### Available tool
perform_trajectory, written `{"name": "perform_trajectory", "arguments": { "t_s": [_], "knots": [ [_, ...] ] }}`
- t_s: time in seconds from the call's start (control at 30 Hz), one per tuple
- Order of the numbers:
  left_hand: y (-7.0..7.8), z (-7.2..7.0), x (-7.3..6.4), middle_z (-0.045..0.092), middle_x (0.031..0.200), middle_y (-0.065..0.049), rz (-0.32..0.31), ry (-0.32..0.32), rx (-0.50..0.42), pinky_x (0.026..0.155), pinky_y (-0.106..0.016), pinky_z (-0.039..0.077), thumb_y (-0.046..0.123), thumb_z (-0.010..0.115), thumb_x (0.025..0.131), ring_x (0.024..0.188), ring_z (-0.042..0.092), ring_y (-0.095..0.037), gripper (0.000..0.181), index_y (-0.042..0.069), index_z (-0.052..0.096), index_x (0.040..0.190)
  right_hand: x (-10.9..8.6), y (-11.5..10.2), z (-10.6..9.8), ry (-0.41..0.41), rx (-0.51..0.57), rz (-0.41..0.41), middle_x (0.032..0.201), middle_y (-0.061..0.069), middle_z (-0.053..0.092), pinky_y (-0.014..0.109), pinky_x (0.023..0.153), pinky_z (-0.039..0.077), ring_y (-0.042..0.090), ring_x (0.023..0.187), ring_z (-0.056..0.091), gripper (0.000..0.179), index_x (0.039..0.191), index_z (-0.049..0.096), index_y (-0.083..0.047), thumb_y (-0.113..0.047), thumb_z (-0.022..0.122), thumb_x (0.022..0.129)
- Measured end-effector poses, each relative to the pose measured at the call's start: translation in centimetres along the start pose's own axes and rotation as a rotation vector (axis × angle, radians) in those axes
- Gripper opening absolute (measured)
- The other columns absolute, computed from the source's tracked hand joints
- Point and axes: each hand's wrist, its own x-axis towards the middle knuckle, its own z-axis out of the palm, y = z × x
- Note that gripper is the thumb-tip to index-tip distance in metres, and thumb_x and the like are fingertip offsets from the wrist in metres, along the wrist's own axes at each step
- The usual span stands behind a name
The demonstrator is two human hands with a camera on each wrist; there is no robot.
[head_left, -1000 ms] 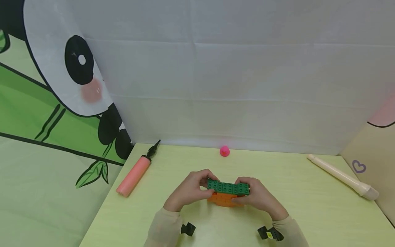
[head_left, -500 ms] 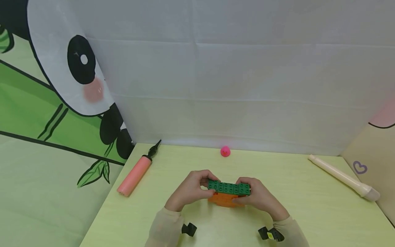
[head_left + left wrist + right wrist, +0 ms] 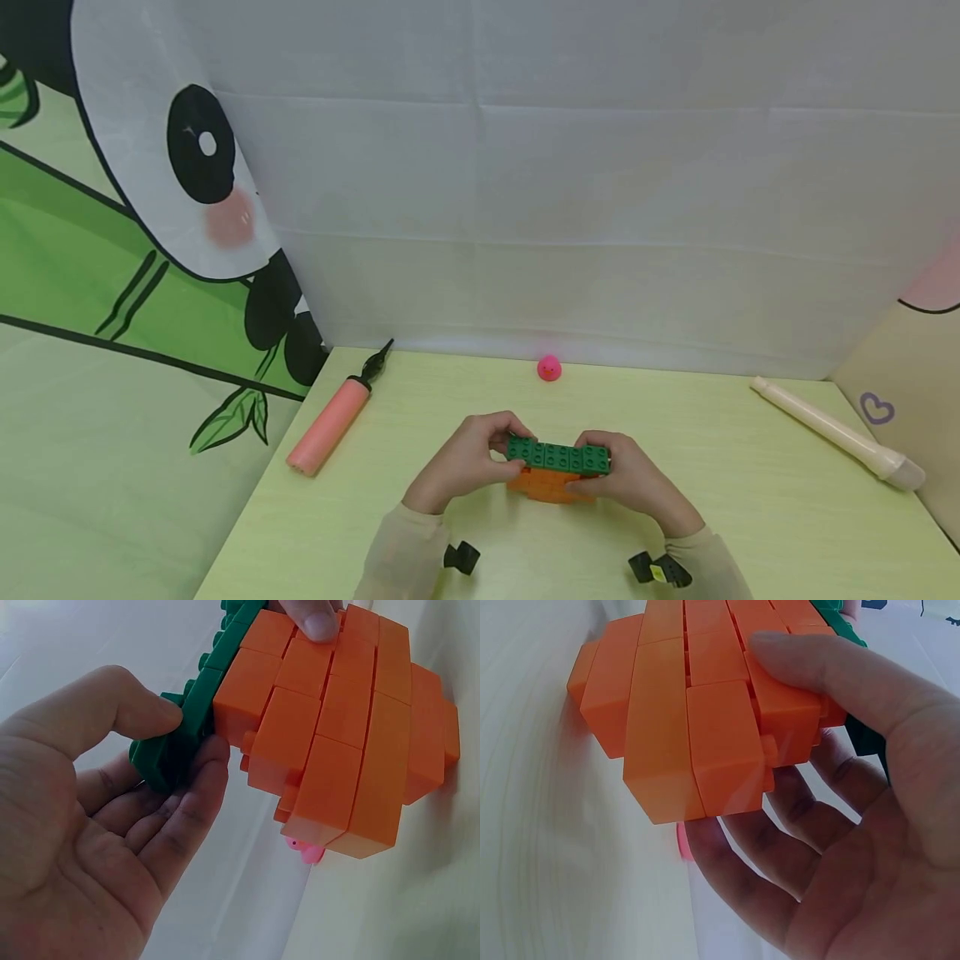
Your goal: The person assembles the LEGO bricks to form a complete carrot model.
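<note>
An orange toy-brick build, stepped at its sides, stands on the table in front of the person. Along its top runs a row of green toy bricks with studs facing up. My left hand pinches the left end of the green row between thumb and fingers, as the left wrist view shows. At the other side, my right hand grips the build. Its thumb presses the orange front face, while the fingers curl behind. The build hides parts of the right fingers.
A pink hand pump with a black nozzle lies at the table's left. A small pink rubber duck sits near the back edge, before a white cloth backdrop. At the right lies a long cream-coloured tube.
The head view has shifted slightly, so everything sits a little further right in it. Both hands keep their hold on the bricks, with no clear movement.
</note>
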Motion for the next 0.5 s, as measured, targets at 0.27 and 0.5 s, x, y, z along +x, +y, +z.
{"name": "perform_trajectory", "arguments": {
  "t_s": [0.27, 0.5],
  "knots": [
    [-0.41, 0.08, 0.08, 0.071, 0.108, 0.008, 0.061, -0.019, 0.067, 0.08, -0.04, 0.057, 0.0, 0.074, 0.09, 0.08, 0.067, -0.014, 0.034, 0.02, 0.069, 0.117, 0.02, -0.18, -0.02, 0.006, -0.011, 0.0, 0.091, -0.001, 0.067, 0.033, 0.074, 0.05, 0.022, 0.086, 0.058, 0.028, 0.095, 0.068, -0.014, -0.019, 0.092, 0.081],
    [-0.33, -0.16, 0.13, 0.068, 0.114, 0.01, 0.08, -0.059, 0.12, 0.086, -0.036, 0.056, 0.005, 0.075, 0.091, 0.086, 0.065, -0.012, 0.036, 0.017, 0.068, 0.124, 0.16, -0.05, -0.02, 0.006, -0.037, -0.002, 0.09, -0.001, 0.066, 0.033, 0.072, 0.05, 0.022, 0.085, 0.057, 0.029, 0.096, 0.068, -0.015, -0.02, 0.093, 0.08]
  ]
}}
